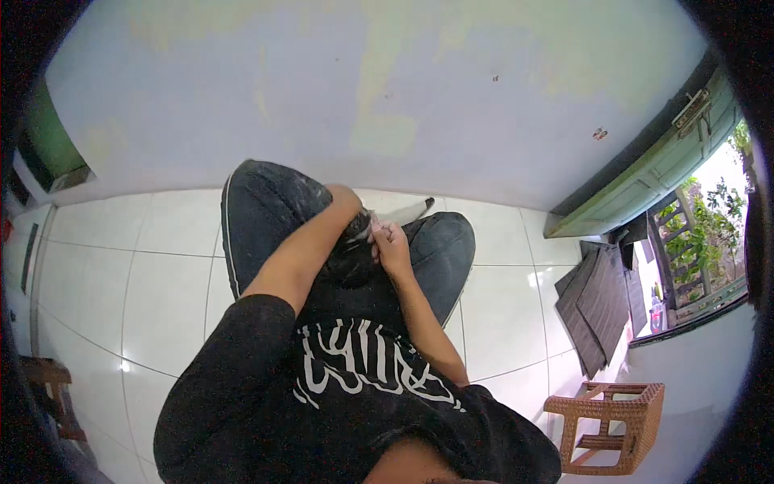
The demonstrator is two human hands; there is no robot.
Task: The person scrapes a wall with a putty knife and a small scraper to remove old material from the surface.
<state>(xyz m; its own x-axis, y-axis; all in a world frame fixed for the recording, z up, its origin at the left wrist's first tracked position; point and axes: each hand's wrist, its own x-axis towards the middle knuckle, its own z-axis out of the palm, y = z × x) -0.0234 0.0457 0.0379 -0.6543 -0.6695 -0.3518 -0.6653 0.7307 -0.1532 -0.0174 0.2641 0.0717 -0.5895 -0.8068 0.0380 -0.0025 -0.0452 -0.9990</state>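
Between my bent knees my two hands work close together over my lap. My left hand [347, 199] is bent down at the wrist, and its fingers are mostly hidden beside a dark thing with whitish streaks [357, 226]. Fingers pinched, my right hand [389, 242] seems to hold a small pale thing [373, 216] at the streaked thing's right side. What these two things are is too small to tell. Just beyond, a pale tapering thing with a dark tip [408, 212] reaches toward my right knee; its near end is hidden.
I sit on a white tiled floor [505, 314] facing a patchy painted wall [302, 91]. On the right are an open green door [641, 187], dark flat boards [595, 308] and a woven stool [604, 423]. Another brown piece of furniture [51, 372] stands at the left edge.
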